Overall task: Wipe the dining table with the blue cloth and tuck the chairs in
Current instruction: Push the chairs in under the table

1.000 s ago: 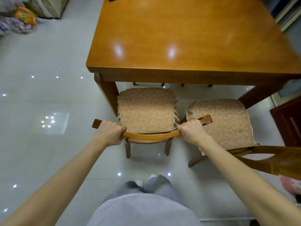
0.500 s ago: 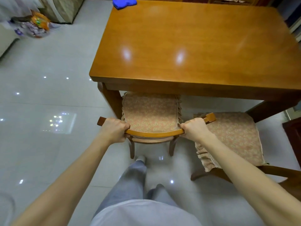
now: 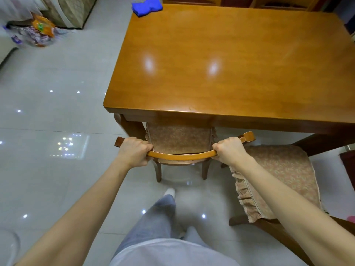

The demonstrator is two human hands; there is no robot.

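A glossy wooden dining table point(image 3: 230, 64) fills the upper right. The blue cloth point(image 3: 147, 6) lies bunched on its far left corner. Below the near edge stands a wooden chair point(image 3: 181, 156) with a patterned seat cushion, most of the seat under the tabletop. My left hand point(image 3: 134, 151) grips the left end of its curved back rail, and my right hand point(image 3: 230, 151) grips the right end. A second cushioned chair point(image 3: 276, 179) stands to the right, pulled out from the table and angled.
Shiny pale floor tiles point(image 3: 48, 169) spread to the left. Snack packets and bags point(image 3: 36, 29) lie on the floor at the far left beside a sofa corner point(image 3: 75, 10). My legs and one foot point(image 3: 170, 192) are just behind the held chair. Dark furniture point(image 3: 347, 166) stands at the right edge.
The held chair has slid forward under the table, so less of its cushion shows. I have stepped closer, and the blue cloth has come into view at the far corner.
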